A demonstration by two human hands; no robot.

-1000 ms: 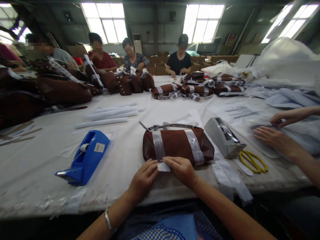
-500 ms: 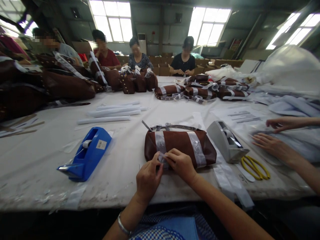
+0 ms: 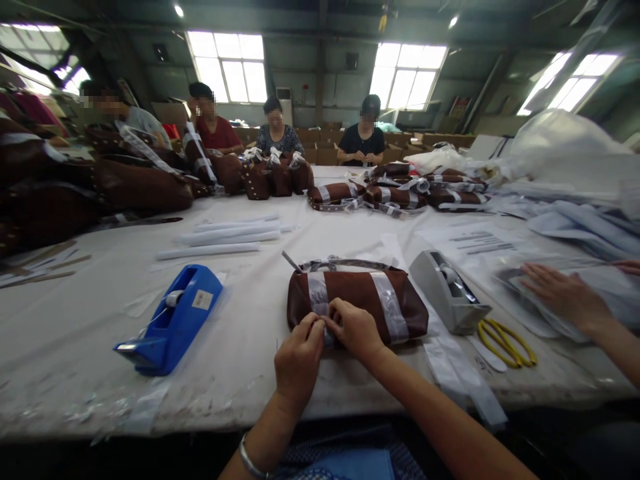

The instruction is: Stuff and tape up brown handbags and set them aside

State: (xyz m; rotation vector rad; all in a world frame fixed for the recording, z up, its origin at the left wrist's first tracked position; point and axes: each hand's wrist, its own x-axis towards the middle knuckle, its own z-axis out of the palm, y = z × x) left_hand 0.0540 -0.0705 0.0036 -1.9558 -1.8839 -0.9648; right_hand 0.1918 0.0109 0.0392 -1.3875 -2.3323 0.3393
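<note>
A brown leather handbag [image 3: 353, 293] lies on the covered table in front of me, with two clear plastic strips wrapped around its body. My left hand [image 3: 300, 353] is closed in a pinch at the lower front edge of the bag, on the left plastic strip [image 3: 318, 291]. Right beside it, the fingers of my right hand [image 3: 356, 330] pinch the same strip, fingertips almost touching the left ones. The strip's end is hidden by my fingers. The right plastic strip [image 3: 389, 303] lies flat across the bag, untouched.
A blue tape dispenser [image 3: 187, 313] stands to the left, a grey tape dispenser [image 3: 445, 293] to the right. Yellow-handled scissors [image 3: 507, 343] lie near it. A co-worker's hand [image 3: 565, 293] rests on plastic at far right. Wrapped bags [image 3: 335, 195] and several people are across the table.
My view has tilted up slightly. My left fingers have closed in more against the strip, and both hands stay at the same spot. The co-worker's hands have moved apart on the plastic.
</note>
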